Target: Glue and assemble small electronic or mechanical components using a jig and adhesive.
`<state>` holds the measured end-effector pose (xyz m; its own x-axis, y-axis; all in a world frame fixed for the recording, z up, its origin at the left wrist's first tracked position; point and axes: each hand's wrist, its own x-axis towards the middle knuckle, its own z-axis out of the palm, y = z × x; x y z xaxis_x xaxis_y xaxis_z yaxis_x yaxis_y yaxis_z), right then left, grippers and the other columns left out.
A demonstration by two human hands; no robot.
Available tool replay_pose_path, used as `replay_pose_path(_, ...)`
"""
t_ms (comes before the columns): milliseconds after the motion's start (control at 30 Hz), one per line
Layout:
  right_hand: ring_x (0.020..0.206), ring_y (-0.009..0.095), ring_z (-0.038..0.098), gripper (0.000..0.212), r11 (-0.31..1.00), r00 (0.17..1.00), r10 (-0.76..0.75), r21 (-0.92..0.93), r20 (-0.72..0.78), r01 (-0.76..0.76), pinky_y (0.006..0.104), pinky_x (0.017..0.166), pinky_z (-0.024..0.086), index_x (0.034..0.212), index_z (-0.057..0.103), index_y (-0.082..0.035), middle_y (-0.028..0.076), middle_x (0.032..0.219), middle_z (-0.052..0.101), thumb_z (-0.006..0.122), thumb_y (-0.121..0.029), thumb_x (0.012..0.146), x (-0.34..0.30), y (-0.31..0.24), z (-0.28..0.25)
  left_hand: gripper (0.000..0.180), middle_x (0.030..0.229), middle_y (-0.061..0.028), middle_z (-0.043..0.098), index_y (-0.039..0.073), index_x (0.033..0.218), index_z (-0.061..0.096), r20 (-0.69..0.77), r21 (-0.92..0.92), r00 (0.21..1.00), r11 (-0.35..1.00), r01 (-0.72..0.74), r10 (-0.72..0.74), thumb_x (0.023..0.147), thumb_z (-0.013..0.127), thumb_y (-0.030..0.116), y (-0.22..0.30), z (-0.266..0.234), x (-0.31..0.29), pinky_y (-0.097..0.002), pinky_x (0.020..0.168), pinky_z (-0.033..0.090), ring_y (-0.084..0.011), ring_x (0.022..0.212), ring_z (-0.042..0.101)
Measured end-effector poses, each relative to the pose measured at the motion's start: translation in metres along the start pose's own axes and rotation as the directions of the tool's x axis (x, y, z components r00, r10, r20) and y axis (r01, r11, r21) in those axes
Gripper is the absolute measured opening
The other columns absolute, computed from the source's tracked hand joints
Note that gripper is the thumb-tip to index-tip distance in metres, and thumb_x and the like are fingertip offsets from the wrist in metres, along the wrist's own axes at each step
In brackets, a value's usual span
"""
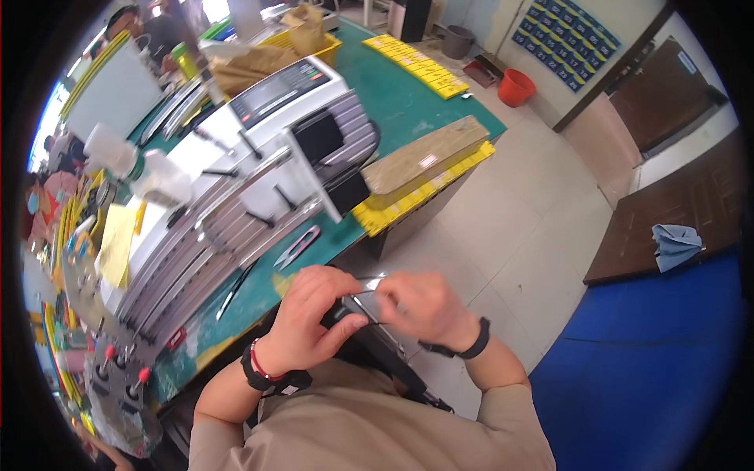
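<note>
Above my lap, close to the table's near edge, my left hand (pixel 314 318) is curled with its thumb and fingers toward the right. My right hand (pixel 424 306) is closed beside it, slightly blurred. A thin dark cord (pixel 375 323) runs between the two hands, and both seem to pinch it; its ends are hidden by the fingers. On the green table (pixel 338 239) beyond my left hand lie thread snips (pixel 298 247) with reddish handles and a slim black pen-like tool (pixel 234 290).
A grey and white machine (pixel 275 149) with long metal rails fills the table. To its right, a brown paper-covered block (pixel 428 157) lies on yellow strips (pixel 432 188). A red bucket (pixel 516 87) stands on the floor, and a blue cloth (pixel 676 246) lies at right.
</note>
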<state>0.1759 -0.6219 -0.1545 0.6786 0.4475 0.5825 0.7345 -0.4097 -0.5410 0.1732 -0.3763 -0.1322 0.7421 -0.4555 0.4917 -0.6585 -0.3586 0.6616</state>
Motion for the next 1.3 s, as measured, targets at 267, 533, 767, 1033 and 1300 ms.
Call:
replay_pose_path(267,0.064,0.03,0.067,0.016,0.935,0.986,-0.168,0.315,-0.003,0.16,0.04,0.055,0.053,0.1,0.064,-0.002,0.011,0.08,0.065,0.076,-0.001,0.089,0.04,-0.087,0.109,0.018,0.09,-0.0093,0.071,0.005,0.096,0.071,-0.071,0.096,0.98,0.977,0.19,-0.183,0.084,0.084,0.001,0.031,-0.093,-0.099,-0.0412,0.073,0.051,-0.032,0.082,0.066)
replay_pose_path(533,0.076,0.034,0.072,0.013,0.876,0.961,-0.171,0.48,0.218,0.047,0.0416,0.066,0.057,0.105,0.068,-0.001,0.015,0.089,0.072,0.075,-0.005,0.095,0.082,-0.128,0.142,0.011,0.087,-0.0118,0.071,0.002,0.096,0.071,-0.272,0.121,0.916,0.934,0.335,-0.293,0.092,0.08,0.001,0.042,-0.139,-0.148,-0.0389,0.068,0.052,-0.0321,0.077,0.067)
replay_pose_path(767,0.081,0.033,0.069,0.009,0.933,0.986,-0.132,0.349,0.102,0.089,0.0404,0.071,0.053,0.098,0.07,-0.001,0.013,0.089,0.071,0.077,-0.004,0.093,0.098,-0.118,0.141,0.005,0.087,-0.0127,0.073,0.001,0.098,0.071,-0.328,-0.024,0.901,0.956,0.294,-0.285,0.097,0.076,0.002,0.019,-0.135,-0.131,-0.0376,0.071,0.055,-0.0309,0.078,0.071)
replay_pose_path(1033,0.067,0.007,0.061,0.016,0.717,0.785,0.614,0.473,-0.082,-0.511,0.0271,0.062,0.05,0.103,0.067,0.002,0.006,0.087,0.072,0.068,-0.013,0.108,0.095,-0.071,0.114,0.017,0.095,-0.013,0.078,-0.003,0.11,0.074,-0.345,-0.265,0.86,0.918,0.295,-0.376,0.101,0.076,0.011,-0.009,-0.094,-0.093,-0.0337,0.083,0.058,-0.0212,0.087,0.075)
replay_pose_path(1300,0.067,0.02,0.068,0.026,0.798,0.798,0.601,0.087,-0.046,-0.596,0.0386,0.066,0.054,0.094,0.07,0.007,0.015,0.074,0.072,0.071,-0.019,0.102,0.132,-0.02,0.088,0.033,0.132,-0.0111,0.074,-0.003,0.136,0.066,0.005,-0.677,0.809,0.594,0.435,-0.587,0.112,0.065,0.02,-0.066,-0.044,-0.077,-0.0317,0.097,0.055,-0.0168,0.118,0.07)
